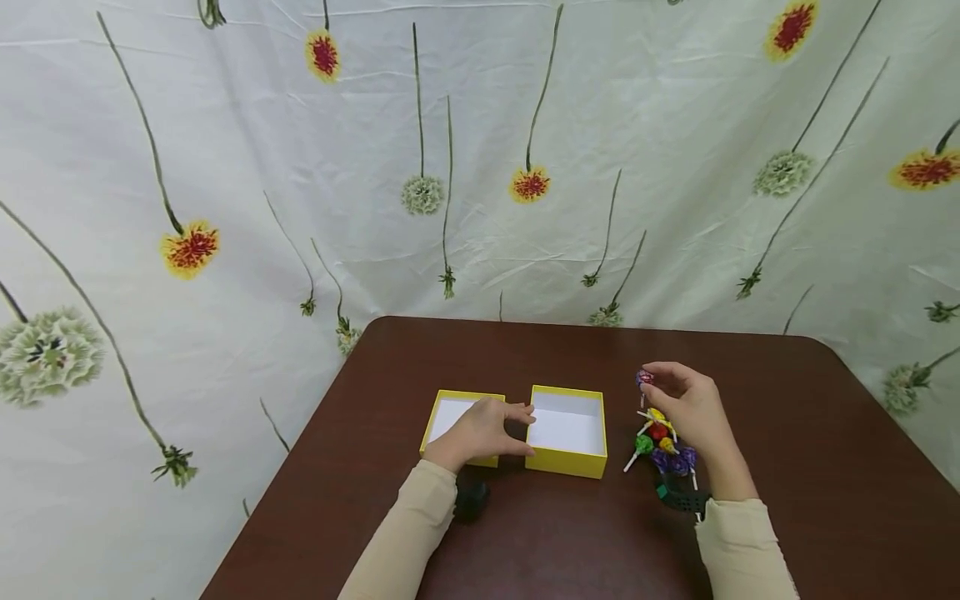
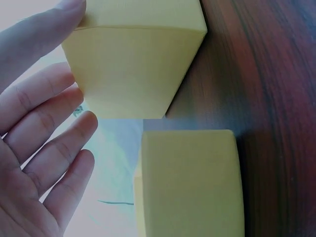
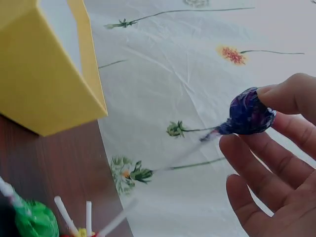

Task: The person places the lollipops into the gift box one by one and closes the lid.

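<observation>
In the head view, my right hand [image 1: 690,408] pinches a purple-wrapped lollipop [image 3: 251,112] by its round head, between thumb and fingers. Its white stick points away from the palm. Below that hand lies a pile of lollipops, among them a green one [image 1: 643,444], a red one [image 1: 657,431] and purple ones [image 1: 678,460]. My left hand [image 1: 483,429] is at the left side of an open yellow box [image 1: 566,462] with a white inside. The left thumb and fingertips are spread apart and touch that box's wall, as the left wrist view shows.
A second yellow box part [image 1: 471,393], shallower-looking, lies left of the first, partly hidden under my left hand and forearm. The dark brown table [image 1: 570,542] has rounded far corners. Behind it hangs a white cloth [image 1: 480,242] printed with flowers.
</observation>
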The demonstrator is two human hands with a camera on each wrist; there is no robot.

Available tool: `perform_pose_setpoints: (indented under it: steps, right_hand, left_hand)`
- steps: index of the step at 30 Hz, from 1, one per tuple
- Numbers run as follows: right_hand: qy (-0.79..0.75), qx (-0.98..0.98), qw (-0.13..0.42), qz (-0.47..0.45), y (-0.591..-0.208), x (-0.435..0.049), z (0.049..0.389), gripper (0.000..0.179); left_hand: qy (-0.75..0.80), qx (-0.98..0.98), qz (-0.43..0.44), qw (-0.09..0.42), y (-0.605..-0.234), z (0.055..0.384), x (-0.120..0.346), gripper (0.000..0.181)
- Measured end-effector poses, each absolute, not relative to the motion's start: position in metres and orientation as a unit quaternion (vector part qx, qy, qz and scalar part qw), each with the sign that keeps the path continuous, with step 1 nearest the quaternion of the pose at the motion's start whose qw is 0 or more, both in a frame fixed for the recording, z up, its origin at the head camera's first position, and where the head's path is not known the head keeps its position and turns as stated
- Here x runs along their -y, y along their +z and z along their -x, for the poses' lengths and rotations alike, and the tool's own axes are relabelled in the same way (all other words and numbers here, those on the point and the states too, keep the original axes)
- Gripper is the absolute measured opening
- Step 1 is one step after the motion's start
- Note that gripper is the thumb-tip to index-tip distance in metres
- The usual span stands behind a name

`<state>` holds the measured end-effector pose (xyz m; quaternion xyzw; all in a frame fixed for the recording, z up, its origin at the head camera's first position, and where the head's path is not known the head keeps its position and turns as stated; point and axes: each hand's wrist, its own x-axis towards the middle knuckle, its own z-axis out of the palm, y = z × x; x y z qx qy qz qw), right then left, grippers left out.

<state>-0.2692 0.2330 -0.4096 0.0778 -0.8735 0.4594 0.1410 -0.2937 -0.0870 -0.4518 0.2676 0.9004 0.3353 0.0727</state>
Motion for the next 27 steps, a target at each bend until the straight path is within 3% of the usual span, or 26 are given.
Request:
perform_pose_setpoints:
  steps: [27]
  right_hand:
    - [0.51, 0.848, 0.064, -0.127, -0.415, -0.2, 0.272, 0.028]
  left_hand:
    - [0.334, -0.901, -0.263, 0.084, -0.453, 0.294, 0.088, 0.052]
